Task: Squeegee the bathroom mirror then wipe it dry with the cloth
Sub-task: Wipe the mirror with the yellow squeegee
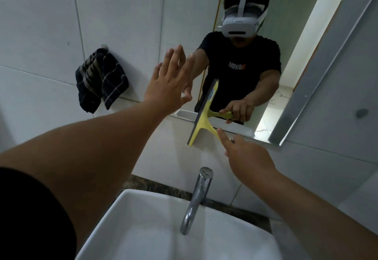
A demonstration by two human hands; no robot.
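From the head camera, the left hand (pixel 167 81) is raised flat with fingers spread, its palm against or just at the left edge of the frameless rectangular wall mirror (pixel 296 59), while the right hand (pixel 245 153) grips the handle of the yellow plastic squeegee (pixel 201 120) with the forefinger laid along it. The squeegee's blade stands near upright across the mirror's bottom edge. A dark checked cloth (pixel 101 79) hangs on the white tiled wall (pixel 41 34) left of the mirror, above the white ceramic basin (pixel 143 229) and its chrome tap (pixel 197 196).
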